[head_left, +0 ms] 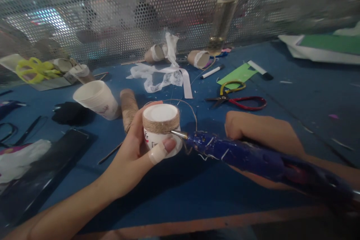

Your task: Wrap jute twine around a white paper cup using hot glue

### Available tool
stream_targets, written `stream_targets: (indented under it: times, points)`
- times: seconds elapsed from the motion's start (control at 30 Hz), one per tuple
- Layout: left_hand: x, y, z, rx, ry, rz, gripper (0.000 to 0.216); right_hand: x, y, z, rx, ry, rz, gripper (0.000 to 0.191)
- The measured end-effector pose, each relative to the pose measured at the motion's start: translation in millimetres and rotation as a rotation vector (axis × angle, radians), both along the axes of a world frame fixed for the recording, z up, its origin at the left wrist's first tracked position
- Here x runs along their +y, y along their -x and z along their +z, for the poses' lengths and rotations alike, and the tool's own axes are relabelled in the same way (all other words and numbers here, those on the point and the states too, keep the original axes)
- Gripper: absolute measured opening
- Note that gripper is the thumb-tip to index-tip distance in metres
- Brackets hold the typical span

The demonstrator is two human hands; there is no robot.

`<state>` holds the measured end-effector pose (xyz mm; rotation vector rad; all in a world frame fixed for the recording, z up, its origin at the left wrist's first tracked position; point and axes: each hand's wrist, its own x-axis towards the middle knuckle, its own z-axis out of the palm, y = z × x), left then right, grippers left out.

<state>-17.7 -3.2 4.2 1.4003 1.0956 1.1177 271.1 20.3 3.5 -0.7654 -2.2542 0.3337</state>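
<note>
My left hand point(132, 161), with a bandage on its thumb, is closed around a white paper cup point(161, 112) held upside down. Twine point(160, 125) is wound in a band around the cup's upper part, and a loose strand arcs off to the right. A blue hot glue gun point(247, 153) lies in the grip of my right hand point(264, 131). Its metal tip meets the lower edge of the twine band. Behind my left hand lies a roll of twine point(128, 107), partly hidden by my fingers.
Stacked paper cups point(97, 99) stand at left, near yellow scissors point(35, 70). Red-and-yellow-handled scissors point(225, 98), a marker point(210, 72) and green paper point(239, 75) lie at right. White lace point(157, 77) is at the back, before a perforated metal screen point(112, 18).
</note>
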Motion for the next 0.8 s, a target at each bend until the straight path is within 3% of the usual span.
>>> stream_targets:
  times: [0.27, 0.43, 0.6, 0.8]
  points:
    - [1, 6, -4.5, -0.063, -0.013, -0.013, 0.062, -3, -1, 7.0, -0.029, 0.042, -0.028, 0.022]
    - [-1, 8, -2.8, -0.098, 0.036, -0.028, 0.069, -7, 7, 10.9, 0.036, 0.150, -0.145, 0.026]
    - [-1, 6, 2.6, -0.101, 0.077, -0.070, 0.077, -9, 11, 12.0, 0.042, 0.162, -0.159, 0.026]
    - [-1, 6, 1.4, -0.057, 0.112, -0.074, 0.059, -8, 6, 10.2, -0.028, 0.112, -0.128, 0.023]
